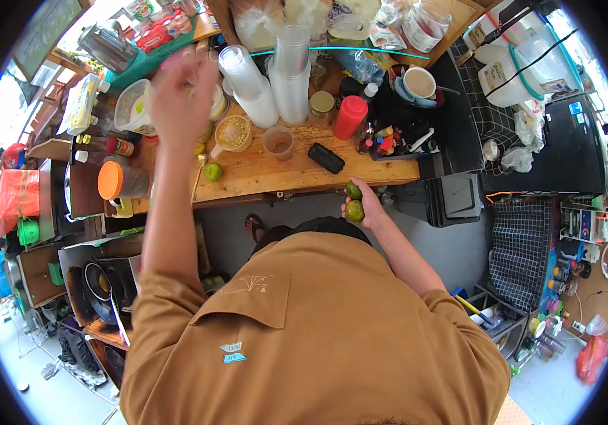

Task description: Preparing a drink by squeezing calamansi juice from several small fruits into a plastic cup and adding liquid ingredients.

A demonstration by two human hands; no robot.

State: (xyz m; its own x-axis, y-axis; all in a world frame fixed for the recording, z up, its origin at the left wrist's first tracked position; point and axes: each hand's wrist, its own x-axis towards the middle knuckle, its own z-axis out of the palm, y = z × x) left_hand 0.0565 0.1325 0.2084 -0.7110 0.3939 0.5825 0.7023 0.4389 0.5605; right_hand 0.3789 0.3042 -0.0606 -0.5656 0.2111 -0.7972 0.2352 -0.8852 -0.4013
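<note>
My left hand point(184, 98) is raised over the back left of the wooden counter point(261, 183). It is blurred, with something pinkish by its fingers, so its hold is unclear. Low at the counter's front edge, my right hand point(370, 207) grips two green citrus fruits point(354, 210). Another green citrus fruit point(213, 171) lies on the counter beside a long-handled spoon point(198, 172). Behind it stands a citrus juicer point(233, 133) with pulp on top. To its right are a clear plastic cup point(278, 143) holding a little brownish matter and a black oblong object point(326, 158).
Stacked plastic cups point(289, 79) rise at the back. A red squeeze bottle point(351, 118) and a caddy of small bottles point(397, 146) stand right of them. On the left are a jar with an orange lid point(112, 180) and a white tub point(135, 109). A glass shelf edge point(336, 48) overhangs the back.
</note>
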